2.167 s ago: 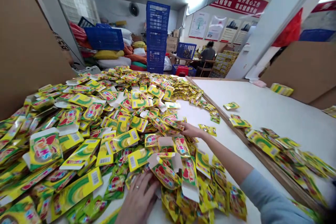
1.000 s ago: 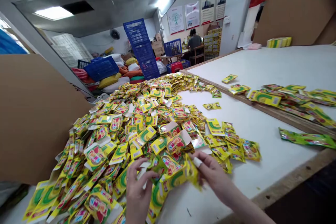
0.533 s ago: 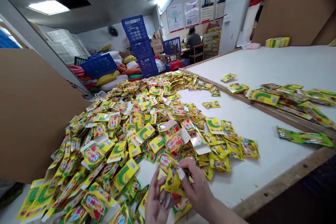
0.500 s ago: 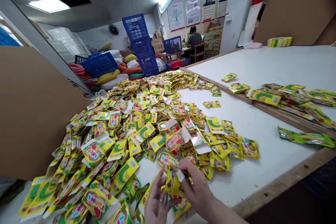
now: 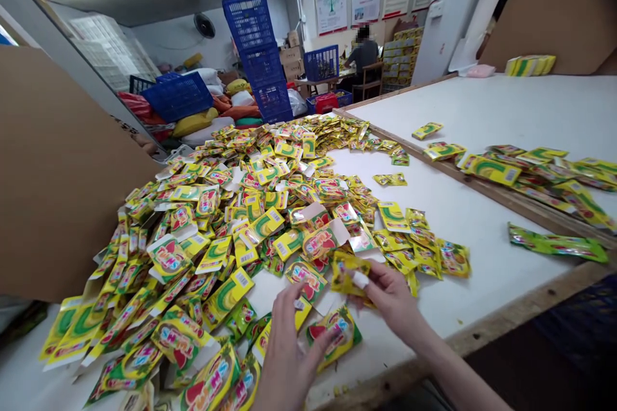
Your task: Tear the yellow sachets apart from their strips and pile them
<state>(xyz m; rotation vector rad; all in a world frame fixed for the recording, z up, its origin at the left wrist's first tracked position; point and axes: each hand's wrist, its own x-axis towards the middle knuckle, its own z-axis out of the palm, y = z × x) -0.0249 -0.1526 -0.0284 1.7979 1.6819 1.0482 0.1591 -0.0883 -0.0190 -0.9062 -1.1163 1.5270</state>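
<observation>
My right hand (image 5: 393, 298) pinches a small yellow candy packet (image 5: 346, 273) between thumb and fingers, just above the white tabletop. White wrapping covers the tip of its thumb. Lower and to the left, my left hand (image 5: 289, 350) is open, its thumb spread away from the fingers. Beside that thumb lies a larger yellow-green packet (image 5: 344, 331), and a yellow carton partly shows behind the fingers. A printed candy carton (image 5: 307, 279) rests just beyond both hands. Several small yellow packets (image 5: 427, 257) lie to the right of the pile.
A big heap of flat candy cartons (image 5: 260, 231) covers the table's left and middle. A wooden rail (image 5: 463, 186) divides the white table, with more cartons behind it. A long green packet (image 5: 556, 245) lies right. Cardboard (image 5: 62, 180) stands left; a person (image 5: 364, 54) sits far back.
My hands have come apart: the right has moved up and right with the small yellow packet, and the left has opened. The view has tilted slightly downward.
</observation>
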